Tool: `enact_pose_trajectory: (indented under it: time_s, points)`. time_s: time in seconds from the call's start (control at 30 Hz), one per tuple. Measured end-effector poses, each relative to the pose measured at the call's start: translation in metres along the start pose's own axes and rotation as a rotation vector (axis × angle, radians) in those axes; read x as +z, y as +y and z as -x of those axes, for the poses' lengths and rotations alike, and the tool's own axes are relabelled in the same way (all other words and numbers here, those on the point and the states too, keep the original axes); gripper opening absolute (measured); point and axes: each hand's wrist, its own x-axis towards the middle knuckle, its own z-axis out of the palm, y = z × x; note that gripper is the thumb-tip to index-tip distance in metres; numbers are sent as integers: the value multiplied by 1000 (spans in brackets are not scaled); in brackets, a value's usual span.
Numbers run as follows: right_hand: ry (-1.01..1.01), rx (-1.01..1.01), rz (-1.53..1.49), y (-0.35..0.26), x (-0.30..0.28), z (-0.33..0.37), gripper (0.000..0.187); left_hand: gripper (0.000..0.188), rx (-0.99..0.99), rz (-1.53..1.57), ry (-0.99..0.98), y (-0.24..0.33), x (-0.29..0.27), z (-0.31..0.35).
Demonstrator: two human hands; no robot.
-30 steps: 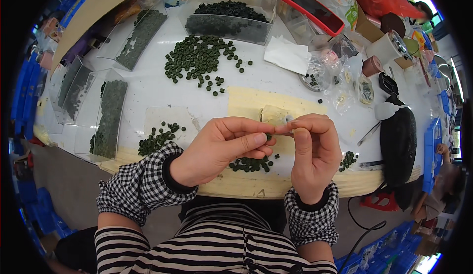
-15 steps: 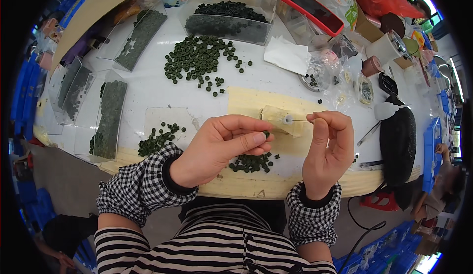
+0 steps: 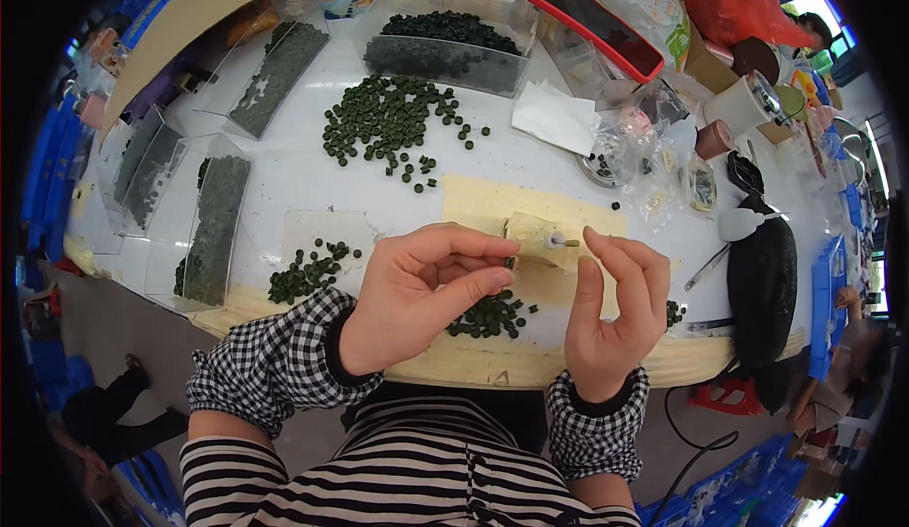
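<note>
My left hand (image 3: 407,295) pinches a small dark green round piece (image 3: 510,263) between thumb and fingertips. My right hand (image 3: 617,314) is open, thumb and forefinger apart with nothing seen between them. Just left of its fingertips, a tape-wrapped block (image 3: 526,228) holds a small white nozzle-like piece (image 3: 555,241), from which a short olive-brown stub (image 3: 571,243) points right. Below my left fingertips lies a pile of green pieces (image 3: 488,317), partly hidden by that hand. Another small pile (image 3: 308,271) lies left of my left wrist.
A larger heap of green pieces (image 3: 383,120) lies farther back. Clear boxes of dark pieces, one at the back (image 3: 445,53) and one at left (image 3: 216,229), stand around it. White tissue (image 3: 557,117), a red-cased phone (image 3: 595,27) and a black pouch (image 3: 763,285) are toward the right.
My right thumb and forefinger have parted and dropped slightly; the thin pin-like line that ran from them to the white piece no longer shows. My left hand keeps its pinch.
</note>
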Motion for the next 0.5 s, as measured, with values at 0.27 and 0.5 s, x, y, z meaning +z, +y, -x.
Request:
enact_pose_trajectory:
  time_s: [0.27,0.5]
  points:
    - [-236,79,-337,-15,2,11,32,21,37,3,62,-2,4,1]
    - [-267,80,-415,-12,5,14,34,19,16,33,57,-5,1,2]
